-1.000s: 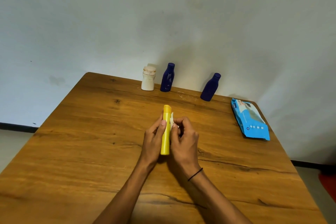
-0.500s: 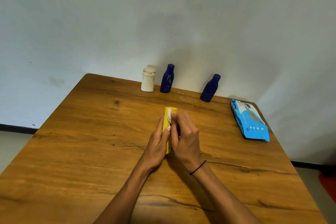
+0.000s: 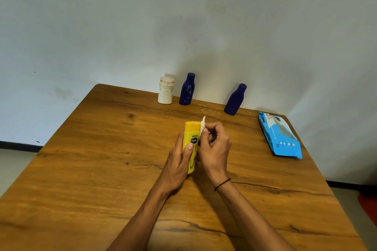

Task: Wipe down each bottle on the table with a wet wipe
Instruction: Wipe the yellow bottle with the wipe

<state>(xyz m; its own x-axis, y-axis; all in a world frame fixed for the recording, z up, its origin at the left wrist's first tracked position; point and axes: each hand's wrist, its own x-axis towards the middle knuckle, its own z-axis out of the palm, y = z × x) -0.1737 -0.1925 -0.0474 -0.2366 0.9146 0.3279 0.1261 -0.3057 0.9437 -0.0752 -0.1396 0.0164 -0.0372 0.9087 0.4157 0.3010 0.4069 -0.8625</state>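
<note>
Right now my left hand (image 3: 179, 161) is wrapped around the yellow Vaseline bottle (image 3: 191, 144), thumb laid across its front label, holding it upright over the middle of the wooden surface (image 3: 102, 169); I cannot tell if its base touches the wood. My right hand (image 3: 214, 149), with a thin black band (image 3: 222, 184) on the wrist, has its fingers curled and pinches a white wet wipe (image 3: 202, 126) against the bottle's right edge, just under the cap; a corner of the wipe sticks up past the bottle's top.

Beyond the yellow bottle, along the far edge by the wall, stand three more: a white bottle (image 3: 165, 92) to its far left, a dark blue bottle (image 3: 187, 89) just beside that one, and a second dark blue bottle (image 3: 235, 100) farther right, well apart from the pair. To the right of the yellow bottle, near the surface's right edge, a blue wet wipe pack (image 3: 279, 136) lies flat.
</note>
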